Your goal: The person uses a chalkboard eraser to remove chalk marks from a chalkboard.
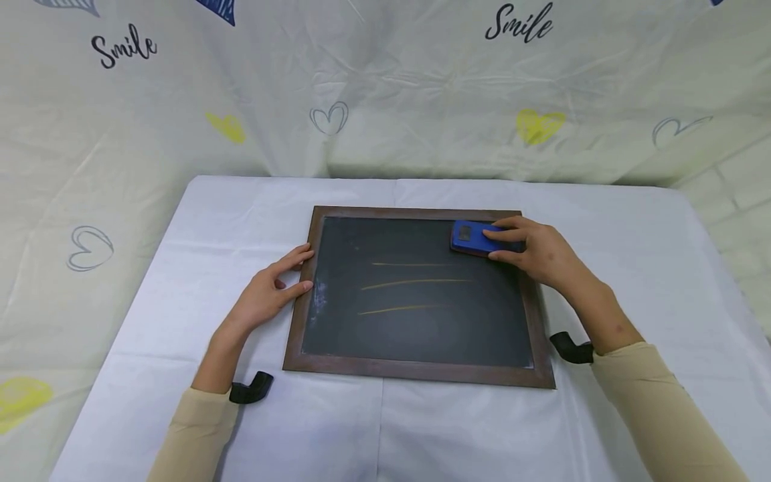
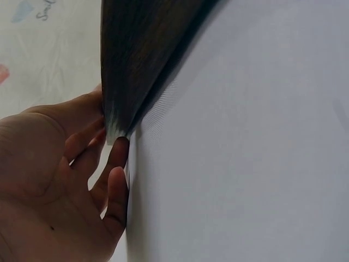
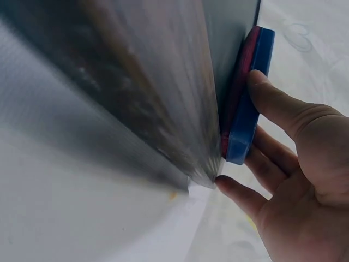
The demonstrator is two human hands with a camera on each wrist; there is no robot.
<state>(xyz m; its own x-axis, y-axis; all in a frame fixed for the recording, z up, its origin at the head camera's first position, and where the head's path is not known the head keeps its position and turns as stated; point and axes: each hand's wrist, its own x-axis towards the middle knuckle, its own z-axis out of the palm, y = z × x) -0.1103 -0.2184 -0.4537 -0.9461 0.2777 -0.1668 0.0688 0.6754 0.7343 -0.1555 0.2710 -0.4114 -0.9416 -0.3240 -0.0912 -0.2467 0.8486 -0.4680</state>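
A chalkboard [image 1: 415, 335] in a dark brown wooden frame lies on a white-covered table, with thin yellowish chalk lines [image 1: 415, 282] across its middle. My right hand [image 1: 545, 254] holds a blue chalkboard eraser [image 1: 476, 237] between thumb and fingers at the board's upper right corner. In the right wrist view, the reddish underside of the eraser [image 3: 240, 98] faces the dark board. The left hand [image 1: 265, 291] rests its thumb and fingertips against the left side of the frame [image 1: 305, 268]. From the left wrist, that hand [image 2: 60, 164] shows fingers loosely bent at the frame's edge.
White cloth [image 1: 241, 207] covers the table around the board. Behind it hangs a pale sheet [image 1: 415, 87] printed with hearts and "Smile" lettering. Black curved pieces [image 1: 251, 388] stick out by both cuffs. A pale whitish smudge [image 1: 320, 294] marks the board's left side.
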